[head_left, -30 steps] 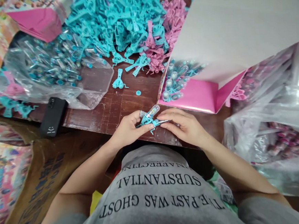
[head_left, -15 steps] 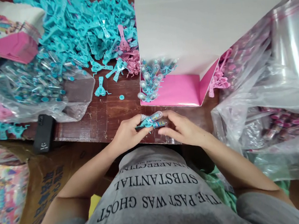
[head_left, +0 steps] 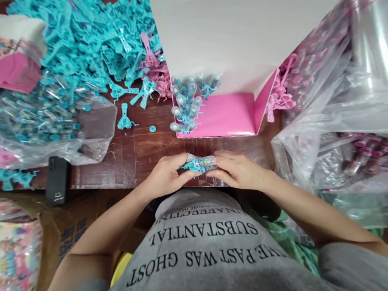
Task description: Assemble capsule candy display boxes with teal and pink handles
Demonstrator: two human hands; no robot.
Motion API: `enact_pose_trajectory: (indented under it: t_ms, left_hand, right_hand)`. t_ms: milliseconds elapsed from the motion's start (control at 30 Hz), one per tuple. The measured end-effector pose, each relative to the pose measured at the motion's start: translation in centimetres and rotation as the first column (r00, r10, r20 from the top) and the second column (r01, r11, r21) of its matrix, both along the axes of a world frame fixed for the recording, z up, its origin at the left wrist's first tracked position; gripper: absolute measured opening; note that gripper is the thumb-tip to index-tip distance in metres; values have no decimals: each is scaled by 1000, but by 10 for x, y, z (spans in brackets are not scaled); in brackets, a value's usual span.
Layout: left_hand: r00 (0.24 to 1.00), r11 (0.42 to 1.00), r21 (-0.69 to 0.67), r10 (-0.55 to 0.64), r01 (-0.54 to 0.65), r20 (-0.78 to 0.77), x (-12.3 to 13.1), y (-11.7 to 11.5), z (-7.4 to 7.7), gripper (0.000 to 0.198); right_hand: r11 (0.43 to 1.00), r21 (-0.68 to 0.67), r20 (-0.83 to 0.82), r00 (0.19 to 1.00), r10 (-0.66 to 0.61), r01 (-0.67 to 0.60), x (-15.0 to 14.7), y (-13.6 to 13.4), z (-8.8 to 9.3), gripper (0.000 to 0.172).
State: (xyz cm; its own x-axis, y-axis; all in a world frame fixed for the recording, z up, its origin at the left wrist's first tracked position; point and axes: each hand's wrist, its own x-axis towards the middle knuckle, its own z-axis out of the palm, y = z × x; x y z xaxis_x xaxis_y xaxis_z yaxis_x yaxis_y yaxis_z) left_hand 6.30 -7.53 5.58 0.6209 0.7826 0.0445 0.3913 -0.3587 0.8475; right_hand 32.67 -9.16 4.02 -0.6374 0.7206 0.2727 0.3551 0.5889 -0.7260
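Observation:
Close to the table's front edge, my left hand pinches a blue plastic toy between thumb and fingers. Clear capsule-like tubes with colourful bits inside stick out of it to the right. My right hand has its thumb and fingers closed around the tube ends. Beyond the hands stands a pink-and-white cardboard box. Similar blue toys with clear tubes are lined up along its left side.
Left of the box are a heap of blue plastic pieces, pink pieces, a small blue gear and a bag of blue-capped tubes. A black phone lies at the table edge. Plastic bags with pink-capped tubes fill the right.
My right fingers have closed in on the tube ends, and the two tubes now lie nearer together. The view has shifted slightly.

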Motion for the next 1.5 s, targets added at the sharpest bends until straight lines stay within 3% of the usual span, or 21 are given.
enact_pose_trajectory:
  t_ms: [167, 267, 333, 400, 500, 567, 667, 733, 867, 1233, 1500]
  left_hand:
    - [991, 995, 28, 102, -100, -84, 6, -1, 3, 21]
    - [986, 990, 28, 142, -140, -84, 14, -4, 11, 42]
    - [989, 988, 103, 120, -112, -82, 19, -2, 19, 50]
    - [989, 959, 264, 130, -106, -75, 22, 9, 29, 58]
    - [974, 885, 451, 190, -114, -127, 23, 49, 40, 58]
    - [961, 884, 465, 171, -52, -217, 24, 84, 41, 52]
    - [950, 888, 456, 90, 59, -298, 28, 126, 32, 55]
    - [947, 885, 457, 75, 81, -313, 29, 138, 23, 58]
    - [946, 879, 470, 77, 85, -315, 25, 137, 12, 54]
    - [937, 862, 501, 103, 83, -333, 25, 131, 19, 44]
    - [950, 855, 518, 141, 26, -280, 28, 129, 16, 40]
  right_hand:
    - [945, -309, -86, 986, -140, 107, -2, 6, 7, 31]
    - [928, -361, -132, 980, -147, 91, 0, 9, 21, 51]
    - [944, -314, -127, 981, -146, 100, 6, 13, 36, 41]
    - [956, -231, -93, 974, -207, 181, 20, 21, 53, 25]
    - [901, -57, 35, 903, -428, 430, 46, 51, 68, 26]
    - [861, 83, 180, 842, -508, 502, 56, 80, 66, 30]
    - [898, 167, 382, 813, -439, 407, 52, 122, 52, 31]
    - [930, 162, 462, 807, -368, 331, 44, 140, 44, 30]
    - [958, 163, 524, 801, -288, 238, 33, 151, 41, 31]
    - [945, 205, 576, 749, -328, 256, 25, 147, 43, 37]
    - [858, 351, 426, 751, -504, 376, 11, 138, 30, 39]
